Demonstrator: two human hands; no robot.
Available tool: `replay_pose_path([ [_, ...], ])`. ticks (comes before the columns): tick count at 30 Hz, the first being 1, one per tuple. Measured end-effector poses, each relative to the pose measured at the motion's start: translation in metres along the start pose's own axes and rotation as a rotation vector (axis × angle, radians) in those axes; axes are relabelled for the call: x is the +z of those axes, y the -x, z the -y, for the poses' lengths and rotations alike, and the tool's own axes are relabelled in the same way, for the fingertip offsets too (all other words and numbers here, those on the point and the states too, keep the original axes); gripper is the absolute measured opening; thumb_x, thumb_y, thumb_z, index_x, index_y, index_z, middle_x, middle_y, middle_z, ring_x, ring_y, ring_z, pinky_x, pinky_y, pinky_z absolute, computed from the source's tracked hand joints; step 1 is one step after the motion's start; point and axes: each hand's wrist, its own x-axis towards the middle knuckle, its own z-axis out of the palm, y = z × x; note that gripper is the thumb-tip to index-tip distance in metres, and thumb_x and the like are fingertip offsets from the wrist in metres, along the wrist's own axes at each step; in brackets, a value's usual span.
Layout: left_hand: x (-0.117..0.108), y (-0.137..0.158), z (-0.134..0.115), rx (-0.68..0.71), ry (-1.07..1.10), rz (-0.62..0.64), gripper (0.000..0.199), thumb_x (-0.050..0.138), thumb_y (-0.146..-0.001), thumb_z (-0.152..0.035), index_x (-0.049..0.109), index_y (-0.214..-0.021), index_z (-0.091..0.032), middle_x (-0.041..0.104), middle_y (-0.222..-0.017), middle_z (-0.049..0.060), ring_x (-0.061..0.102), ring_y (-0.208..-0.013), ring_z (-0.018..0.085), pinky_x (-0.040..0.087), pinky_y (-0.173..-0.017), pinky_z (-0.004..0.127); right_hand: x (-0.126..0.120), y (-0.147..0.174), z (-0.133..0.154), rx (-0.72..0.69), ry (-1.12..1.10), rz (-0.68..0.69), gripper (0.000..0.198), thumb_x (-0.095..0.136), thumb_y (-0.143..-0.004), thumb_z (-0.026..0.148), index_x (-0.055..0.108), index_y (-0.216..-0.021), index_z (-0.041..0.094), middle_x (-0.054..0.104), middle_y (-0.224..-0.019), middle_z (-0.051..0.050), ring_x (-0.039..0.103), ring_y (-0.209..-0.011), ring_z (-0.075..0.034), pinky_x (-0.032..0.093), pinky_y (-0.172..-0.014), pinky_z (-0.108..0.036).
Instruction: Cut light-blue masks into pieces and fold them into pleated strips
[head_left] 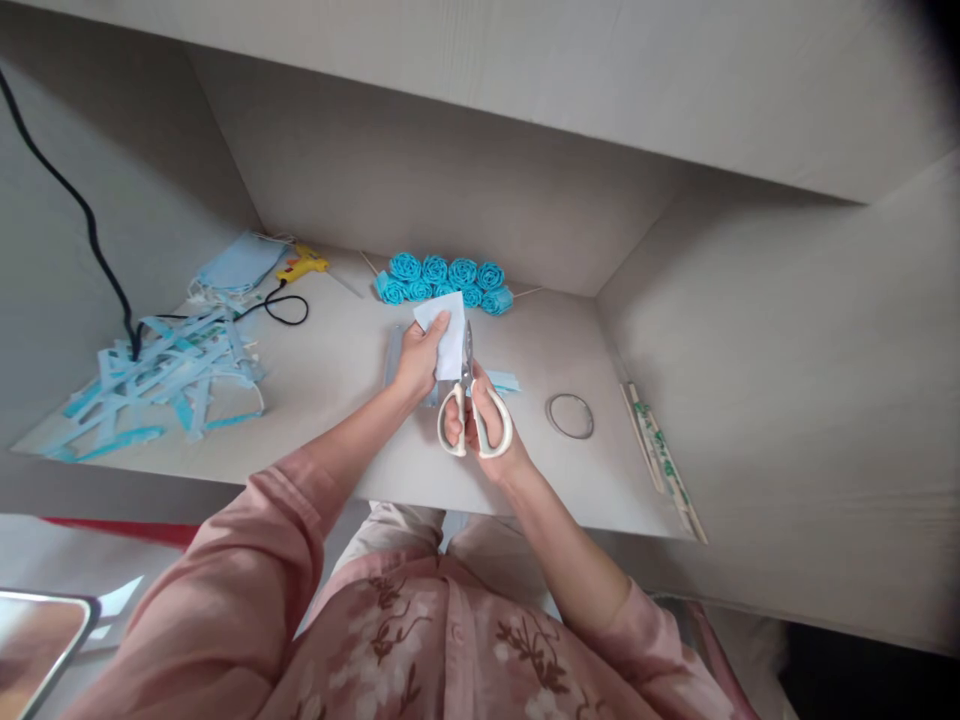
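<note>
My left hand pinches a white sheet, thumb on top, holding it up over the middle of the desk. My right hand has its fingers through the white handles of a pair of scissors. The blades point away from me and lie along the right edge of the sheet; whether they are cutting into it I cannot tell. Beneath my hands, partly hidden, are some pale blue strips and a clear flat piece. Just behind stands a bunch of blue rolled flowers.
A heap of blue and white strips covers the left side. Behind it lie folded blue masks and a yellow glue gun with a black cord. To the right are a wire ring and wrapped chopsticks by the side wall.
</note>
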Motion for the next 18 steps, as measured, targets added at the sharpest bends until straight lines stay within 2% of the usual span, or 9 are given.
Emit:
replay_pose_path([
  [5, 0.0, 0.0006, 0.0011, 0.001, 0.007, 0.03, 0.039, 0.082, -0.065, -0.041, 0.065, -0.087, -0.014, 0.066, -0.07, -0.002, 0.058, -0.057, 0.008, 0.047, -0.059, 0.02, -0.0019, -0.0022, 0.0031, -0.037, 0.034, -0.017, 0.082, 0.063, -0.083, 0.058, 0.023, -0.147, 0.026, 0.057, -0.063, 0.006, 0.048, -0.046, -0.01, 0.038, -0.04, -0.021],
  [14, 0.0006, 0.0002, -0.0004, -0.002, -0.005, -0.003, 0.037, 0.082, -0.066, -0.04, 0.063, -0.084, -0.014, 0.062, -0.066, -0.003, 0.053, -0.052, 0.007, 0.043, -0.054, 0.02, -0.0026, -0.003, 0.0039, -0.022, 0.069, -0.023, 0.089, 0.063, -0.082, 0.06, 0.018, -0.151, 0.027, 0.059, -0.065, 0.006, 0.05, -0.045, -0.01, 0.04, -0.04, -0.022],
  [18, 0.0004, -0.0004, 0.0003, 0.004, -0.017, -0.011, 0.038, 0.081, -0.066, -0.042, 0.064, -0.087, -0.014, 0.064, -0.068, -0.003, 0.054, -0.054, 0.008, 0.044, -0.057, 0.021, -0.0034, -0.0039, 0.0037, -0.019, 0.062, -0.014, 0.087, 0.062, -0.083, 0.059, 0.018, -0.151, 0.027, 0.059, -0.065, 0.006, 0.05, -0.045, -0.01, 0.041, -0.041, -0.022],
])
